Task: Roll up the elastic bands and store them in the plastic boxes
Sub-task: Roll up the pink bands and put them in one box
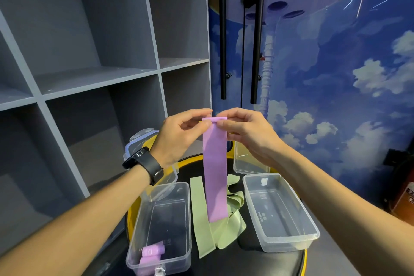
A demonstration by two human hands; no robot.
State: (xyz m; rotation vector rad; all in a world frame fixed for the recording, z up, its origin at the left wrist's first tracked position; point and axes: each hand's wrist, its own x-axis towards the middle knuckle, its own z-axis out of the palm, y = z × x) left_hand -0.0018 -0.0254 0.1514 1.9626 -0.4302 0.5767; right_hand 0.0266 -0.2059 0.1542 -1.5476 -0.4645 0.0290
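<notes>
A pink elastic band hangs at the centre of the frame, its top edge pinched by the fingers of the left hand and the right hand. Below it green bands lie loose on the black bench between two clear plastic boxes. The lower-left box holds rolled pink bands; the lower-right box sits beside the green ones.

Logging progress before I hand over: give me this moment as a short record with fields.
left hand: pinches top edge of the pink band
right hand: pinches the same edge
pink band: hangs unrolled
left box: holds rolled pink bands
right box: nothing visible inside
green bands: lie loose between the boxes
</notes>
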